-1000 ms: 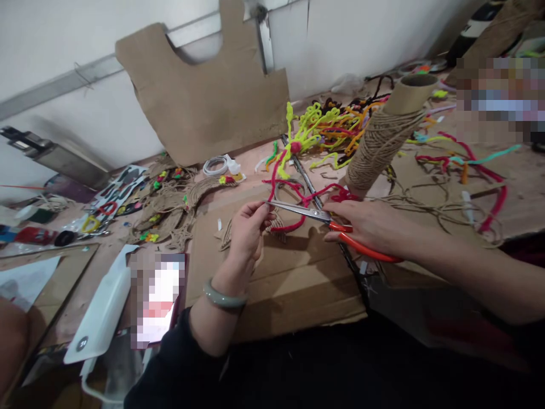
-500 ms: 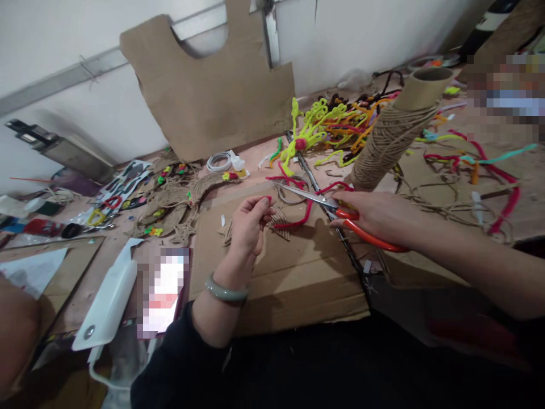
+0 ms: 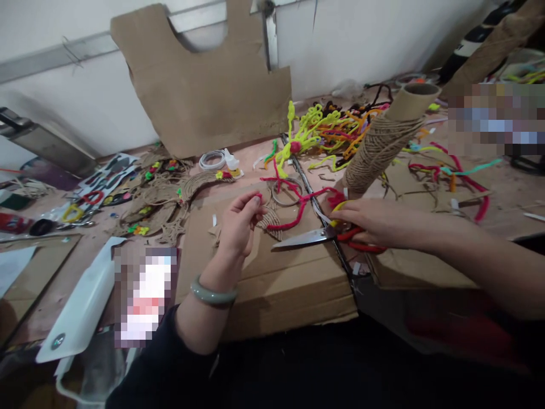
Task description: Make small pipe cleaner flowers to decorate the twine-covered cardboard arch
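My left hand (image 3: pixel 242 222), a pale bangle on its wrist, is closed in a pinch over the cardboard. Between its fingertips shows a small piece of pink chenille stem (image 3: pixel 259 195). My right hand (image 3: pixel 366 218) grips scissors (image 3: pixel 304 238) with red and yellow handles. Their blades point left over the cardboard and look closed. A longer crimson chenille stem (image 3: pixel 300 213) lies curved between my hands, near a roll of tape (image 3: pixel 279 192). Under my left fingers sits a piece of coiled twine work (image 3: pixel 271 221), partly hidden.
A tall cone of twine (image 3: pixel 378 147) stands just beyond my right hand. Behind lie yellow chenille flowers (image 3: pixel 313 122) and tangled coloured stems. Left are twine pieces (image 3: pixel 157 193), a white device with a cable (image 3: pixel 85 301) and a blurred-out phone (image 3: pixel 147 295). A cardboard sheet (image 3: pixel 213 96) leans on the wall.
The scissors have swung down and toward me, away from the left fingertips, and their yellow handle part now shows. My left hand keeps its pinch. The whole view has shifted slightly.
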`<state>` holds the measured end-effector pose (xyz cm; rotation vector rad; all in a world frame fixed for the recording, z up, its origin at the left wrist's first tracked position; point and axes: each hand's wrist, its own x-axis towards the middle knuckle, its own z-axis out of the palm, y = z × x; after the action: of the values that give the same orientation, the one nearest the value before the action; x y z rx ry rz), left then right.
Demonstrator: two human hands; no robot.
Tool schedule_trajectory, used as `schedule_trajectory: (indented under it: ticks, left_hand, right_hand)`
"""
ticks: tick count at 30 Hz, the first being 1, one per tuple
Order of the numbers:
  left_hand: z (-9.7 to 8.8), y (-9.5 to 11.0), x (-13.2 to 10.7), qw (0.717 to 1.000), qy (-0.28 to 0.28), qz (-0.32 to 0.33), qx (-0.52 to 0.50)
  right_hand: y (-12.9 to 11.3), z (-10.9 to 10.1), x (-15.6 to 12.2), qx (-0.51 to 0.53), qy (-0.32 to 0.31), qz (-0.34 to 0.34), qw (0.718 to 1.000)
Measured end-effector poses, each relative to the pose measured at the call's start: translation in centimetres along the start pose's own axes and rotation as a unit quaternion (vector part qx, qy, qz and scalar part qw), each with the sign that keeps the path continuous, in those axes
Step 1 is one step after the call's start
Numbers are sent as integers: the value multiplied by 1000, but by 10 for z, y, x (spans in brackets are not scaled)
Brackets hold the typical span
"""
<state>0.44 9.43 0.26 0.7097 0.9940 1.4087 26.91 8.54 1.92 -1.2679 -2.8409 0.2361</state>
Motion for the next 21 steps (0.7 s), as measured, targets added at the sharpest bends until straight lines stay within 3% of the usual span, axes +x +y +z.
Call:
schedule_trajectory:
  ticks: [2, 5, 8, 11, 15, 21]
  left_hand:
    - [1, -1, -2, 1000, -16, 1, 9]
    - [2, -4, -5, 999, -38, 8, 27]
    - [1, -7, -6, 996, -65, 12, 57]
    - [0, -9, -5, 994, -75, 10, 79]
    - [-1, -11, -3, 992, -71, -8, 101]
    - [0, -10, -2, 987, -83, -22, 133]
  right_hand:
    - [-11, -11, 11, 24, -1, -8, 1000]
    - [-35, -21, 38, 122, 99, -3, 988]
    - [-54, -15, 69, 227, 178, -10, 957]
    - [-58, -1, 89, 290, 178, -42, 939]
    - [-51, 11, 96, 367, 168, -27, 915]
    - [-42, 21, 98, 368, 202, -36, 907]
